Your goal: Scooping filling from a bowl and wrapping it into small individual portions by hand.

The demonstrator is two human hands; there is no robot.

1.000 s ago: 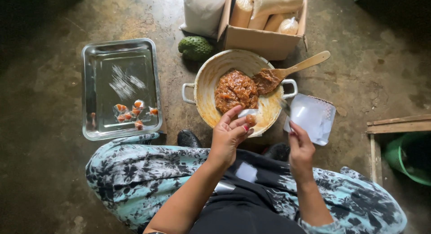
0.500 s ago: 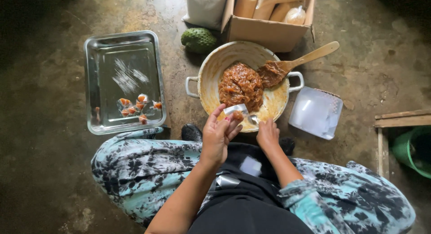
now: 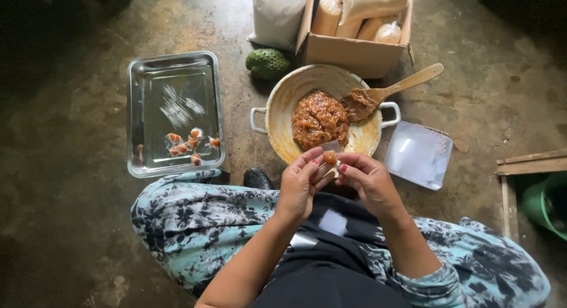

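Both my hands meet just below the pan's near rim. My left hand and my right hand pinch a small clear plastic wrapper holding a lump of brown paste. The two-handled metal pan holds a mound of the brown sticky paste, with a wooden spatula resting in it. To the left a steel tray carries several small wrapped orange-brown pieces. A stack of clear plastic sheets lies to the right of the pan.
A cardboard box with filled plastic bags stands behind the pan, beside a white sack and a bumpy green fruit. A wooden frame and a green tub sit at the right edge. My patterned lap fills the foreground.
My right hand left the stack of plastic sheets and joined my left hand. Both now hold the wrapper with the paste lump near the pan's rim.
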